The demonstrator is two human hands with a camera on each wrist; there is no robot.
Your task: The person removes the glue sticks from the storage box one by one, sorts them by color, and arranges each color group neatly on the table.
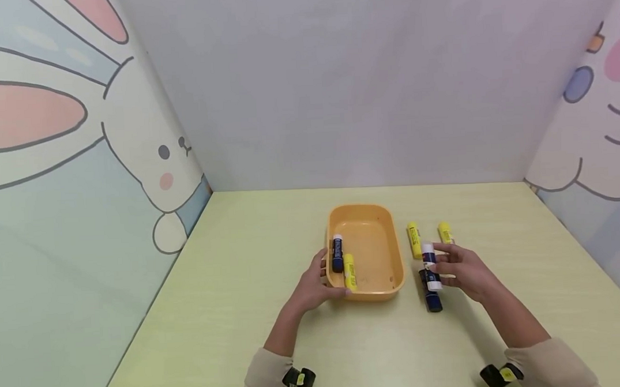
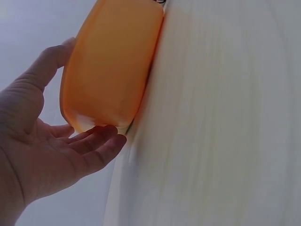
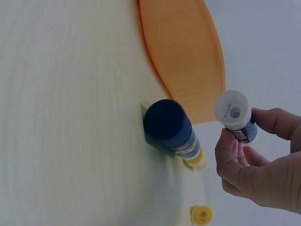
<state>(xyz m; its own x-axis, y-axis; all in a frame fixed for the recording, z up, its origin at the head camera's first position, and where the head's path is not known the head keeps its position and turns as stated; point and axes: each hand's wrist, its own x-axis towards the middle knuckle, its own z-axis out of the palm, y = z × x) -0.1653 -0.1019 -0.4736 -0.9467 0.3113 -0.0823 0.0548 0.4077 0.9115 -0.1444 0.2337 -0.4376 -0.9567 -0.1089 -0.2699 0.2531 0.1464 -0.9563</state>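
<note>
An orange plastic tray (image 1: 372,248) sits on the table, its left near corner gripped by my left hand (image 1: 314,283). In the left wrist view, thumb and fingers (image 2: 96,157) lie along the tray's outer wall. Inside the tray, at its left side, are a dark blue glue stick (image 1: 337,253) and a yellow glue stick (image 1: 349,271). Between thumb and fingers, my right hand (image 1: 464,270) pinches a blue glue stick with white ends (image 3: 235,115). It is raised above a dark blue glue stick (image 1: 433,299) lying right of the tray.
Beyond the right hand lie a yellow glue stick (image 1: 414,240) and another yellow stick (image 1: 445,232), partly hidden by the fingers. The pale yellow table (image 1: 201,313) meets a plain back wall (image 1: 347,88) and side walls with cartoon animals.
</note>
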